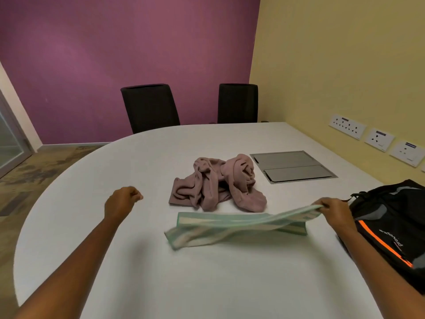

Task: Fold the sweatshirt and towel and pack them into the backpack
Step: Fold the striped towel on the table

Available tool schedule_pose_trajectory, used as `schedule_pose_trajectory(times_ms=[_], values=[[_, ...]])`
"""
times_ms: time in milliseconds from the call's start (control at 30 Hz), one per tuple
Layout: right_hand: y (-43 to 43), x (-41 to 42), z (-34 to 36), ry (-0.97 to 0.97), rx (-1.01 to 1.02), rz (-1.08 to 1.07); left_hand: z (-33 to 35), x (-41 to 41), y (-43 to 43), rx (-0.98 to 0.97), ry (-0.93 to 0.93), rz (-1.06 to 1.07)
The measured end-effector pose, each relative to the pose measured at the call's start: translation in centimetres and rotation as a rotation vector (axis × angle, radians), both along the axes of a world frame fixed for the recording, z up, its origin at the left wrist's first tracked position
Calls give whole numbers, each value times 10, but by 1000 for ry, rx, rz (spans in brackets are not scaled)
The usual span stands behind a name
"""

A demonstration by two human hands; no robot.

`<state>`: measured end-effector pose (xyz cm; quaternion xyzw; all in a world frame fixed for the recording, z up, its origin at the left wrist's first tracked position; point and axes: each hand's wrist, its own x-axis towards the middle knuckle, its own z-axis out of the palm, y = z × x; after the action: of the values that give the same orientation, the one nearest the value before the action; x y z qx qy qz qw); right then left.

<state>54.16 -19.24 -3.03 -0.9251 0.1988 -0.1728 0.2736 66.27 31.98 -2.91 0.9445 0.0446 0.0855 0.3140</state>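
White rounded bench [142, 261] in a purple- and yellow-walled room. Right hand [334, 209] pinches a striped towel [230, 226]; left hand [122, 203] is fisted, empty. Beyond them, two black chairs [150, 107].

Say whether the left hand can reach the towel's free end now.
Probably yes. The left hand holds nothing, and only bare table lies between it and the towel's free end; the right hand grips the far end.
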Motion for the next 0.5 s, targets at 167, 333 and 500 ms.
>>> schedule_pose_trajectory(times_ms=[167,333,500], values=[[4,-30,-36,167,-20,74,-41,-42,-14,69,89,-20],[9,-55,-71,286,-79,39,-83,-75,-36,160,218,-100],[8,-65,-96,309,-130,-10,-108,-95,-61,272,245,-168]])
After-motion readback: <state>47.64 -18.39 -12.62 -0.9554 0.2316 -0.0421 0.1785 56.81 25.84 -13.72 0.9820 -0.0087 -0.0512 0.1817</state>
